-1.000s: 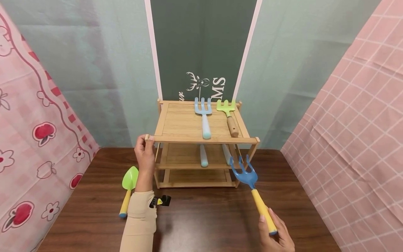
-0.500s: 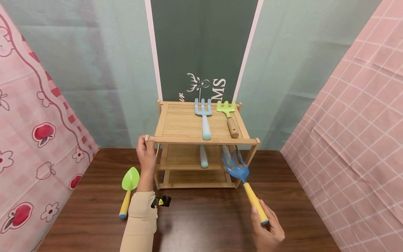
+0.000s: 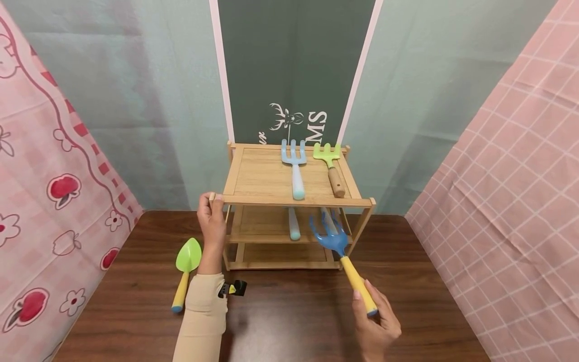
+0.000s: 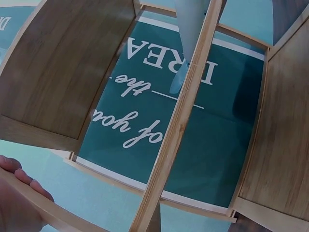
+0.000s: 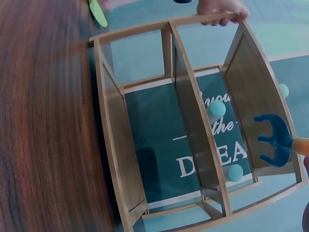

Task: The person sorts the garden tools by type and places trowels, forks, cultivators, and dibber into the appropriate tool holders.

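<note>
My left hand [image 3: 211, 226] grips the front left corner of a three-tier wooden shelf rack [image 3: 258, 173]. In my right hand [image 3: 379, 324] is the yellow handle of a blue hand fork [image 3: 333, 241]. Its tines stand in front of the middle tier's right side in the head view. The right wrist view shows this blue hand fork [image 5: 279, 140] before the rack's upper opening. On the top tier lie a light-blue hand fork [image 3: 296, 173] and a green hand rake [image 3: 333, 176] with a wooden handle. Two pale handles, one at the middle [image 3: 294, 223], protrude on the middle tier; their heads are hidden.
A green trowel [image 3: 184, 271] with a yellow handle lies on the brown table [image 3: 289, 322], left of my left forearm. Pink patterned cloth [image 3: 68, 191] hangs at the left, pink checked cloth [image 3: 502, 191] at the right. A grey-green curtain [image 3: 181, 100] stands behind the rack.
My right hand has moved left and slightly forward with the blue hand fork, whose tines now overlap the rack's right side. My left hand keeps its grip on the rack corner.
</note>
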`<state>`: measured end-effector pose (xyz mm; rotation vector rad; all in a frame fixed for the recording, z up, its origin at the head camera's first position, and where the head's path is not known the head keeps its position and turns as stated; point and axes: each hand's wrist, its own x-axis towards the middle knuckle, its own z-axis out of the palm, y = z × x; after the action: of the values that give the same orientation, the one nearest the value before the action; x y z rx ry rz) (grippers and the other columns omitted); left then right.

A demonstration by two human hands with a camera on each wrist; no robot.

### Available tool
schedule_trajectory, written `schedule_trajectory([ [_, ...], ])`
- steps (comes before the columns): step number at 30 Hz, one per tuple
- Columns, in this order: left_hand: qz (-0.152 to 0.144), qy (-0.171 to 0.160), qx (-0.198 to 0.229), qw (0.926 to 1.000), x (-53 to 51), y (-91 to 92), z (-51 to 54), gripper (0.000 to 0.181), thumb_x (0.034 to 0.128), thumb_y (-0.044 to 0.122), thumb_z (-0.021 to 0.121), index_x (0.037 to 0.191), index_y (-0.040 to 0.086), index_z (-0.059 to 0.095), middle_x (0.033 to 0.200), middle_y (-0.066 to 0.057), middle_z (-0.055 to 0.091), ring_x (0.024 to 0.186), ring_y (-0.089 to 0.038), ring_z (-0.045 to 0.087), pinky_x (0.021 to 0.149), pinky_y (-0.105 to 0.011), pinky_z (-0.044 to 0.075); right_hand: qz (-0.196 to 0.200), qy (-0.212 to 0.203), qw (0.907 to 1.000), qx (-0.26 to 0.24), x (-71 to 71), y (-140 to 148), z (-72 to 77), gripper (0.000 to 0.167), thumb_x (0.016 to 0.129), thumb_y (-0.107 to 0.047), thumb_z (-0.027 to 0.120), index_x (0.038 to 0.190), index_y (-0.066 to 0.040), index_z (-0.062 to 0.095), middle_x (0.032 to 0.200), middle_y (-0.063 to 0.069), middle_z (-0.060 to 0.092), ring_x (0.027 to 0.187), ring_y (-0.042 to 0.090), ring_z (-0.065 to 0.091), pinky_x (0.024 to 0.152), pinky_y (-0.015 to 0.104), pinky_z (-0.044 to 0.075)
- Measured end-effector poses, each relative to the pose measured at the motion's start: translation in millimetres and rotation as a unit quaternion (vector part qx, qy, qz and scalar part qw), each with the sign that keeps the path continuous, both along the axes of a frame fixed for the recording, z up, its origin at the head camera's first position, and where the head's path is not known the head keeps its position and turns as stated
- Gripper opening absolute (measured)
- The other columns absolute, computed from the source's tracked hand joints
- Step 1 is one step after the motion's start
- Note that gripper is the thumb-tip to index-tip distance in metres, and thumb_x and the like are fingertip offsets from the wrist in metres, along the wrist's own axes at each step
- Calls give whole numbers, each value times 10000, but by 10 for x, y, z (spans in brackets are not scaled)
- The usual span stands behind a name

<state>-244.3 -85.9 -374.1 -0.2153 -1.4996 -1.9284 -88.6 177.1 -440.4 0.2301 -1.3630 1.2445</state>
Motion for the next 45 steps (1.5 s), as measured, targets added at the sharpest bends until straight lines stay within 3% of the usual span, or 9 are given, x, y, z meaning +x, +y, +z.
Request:
schedule_trajectory([
  [8, 42, 114, -78, 9999, -10, 2, -1, 103, 898, 11, 453, 837, -70, 440, 721, 44, 405, 682, -93, 363, 693, -315, 303, 460, 292, 9984, -115, 17, -61, 58, 206, 672, 195, 646, 850, 276, 582, 857, 285, 641, 786, 173, 651, 660, 167, 485],
  [18, -13, 61, 22, 10000, -11, -1, 29, 77, 892, 12, 458, 821, 41, 468, 763, 37, 431, 757, -116, 410, 741, -286, 324, 730, 526, 9959, 48, 86, -129, 157, 202, 690, 175, 652, 840, 284, 573, 860, 300, 635, 819, 219, 658, 674, 193, 496],
  [25, -23, 22, 1, 10000, -5, -3, 27, 72, 895, 8, 454, 825, 22, 463, 777, 31, 436, 781, -106, 422, 759, -302, 327, 870, 653, 9939, 192, 120, -166, 220, 215, 700, 159, 663, 844, 288, 569, 861, 314, 628, 822, 235, 656, 667, 193, 496],
  [33, -13, 20, -53, 10000, -1, -9, 6, 71, 900, 13, 458, 831, -2, 463, 767, 27, 428, 763, -106, 408, 736, -298, 320, 1229, 1301, 9829, 423, 56, -216, 258, 221, 700, 148, 681, 822, 291, 564, 826, 351, 608, 800, 296, 657, 686, 231, 506],
  [45, -97, 64, 55, 9999, -9, -16, -11, 77, 907, 11, 455, 832, -6, 455, 782, 22, 430, 774, -132, 413, 730, -287, 321, 1227, 1523, 9784, 671, -52, -305, 417, 226, 728, 88, 697, 814, 265, 586, 800, 327, 619, 790, 273, 663, 697, 237, 506],
])
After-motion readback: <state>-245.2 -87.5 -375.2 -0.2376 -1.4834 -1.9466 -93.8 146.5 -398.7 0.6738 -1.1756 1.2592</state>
